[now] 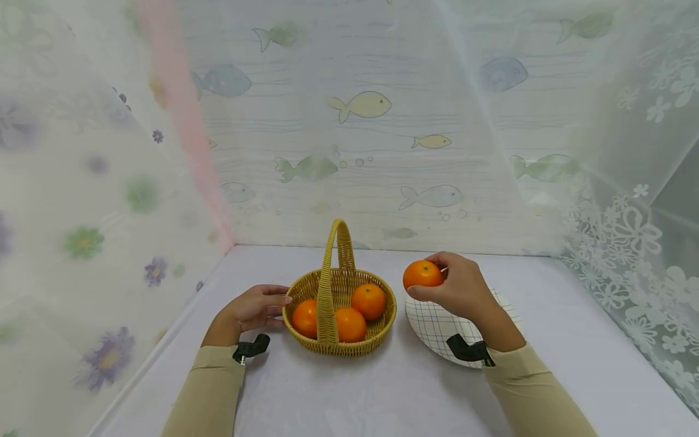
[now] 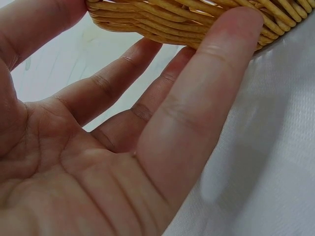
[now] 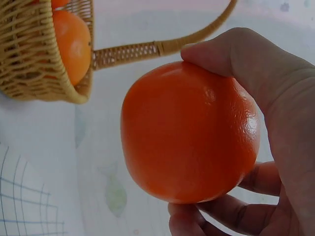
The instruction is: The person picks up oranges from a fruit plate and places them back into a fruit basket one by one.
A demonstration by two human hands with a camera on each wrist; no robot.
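My right hand [image 1: 461,290] grips an orange [image 1: 423,277], thumb on one side and fingers on the other, raised above the far-left part of a white plate with a dark grid pattern [image 1: 431,325]. In the right wrist view the same orange [image 3: 189,132] shows smooth and shiny. To the left stands a yellow wicker basket [image 1: 349,349] with a tall handle, and three oranges [image 1: 368,301] lie inside it. My left hand [image 1: 255,308] touches the basket's left side with spread, fairly straight fingers. Those fingers [image 2: 182,113] meet the woven wall [image 2: 162,24] in the left wrist view.
A white cloth covers the table [image 1: 327,400]. Behind it hangs a pale curtain [image 1: 360,152] printed with fish, and flower-patterned sheets [image 1: 98,255] enclose the sides. A black wrist mount [image 1: 252,347] sits at each sleeve cuff.
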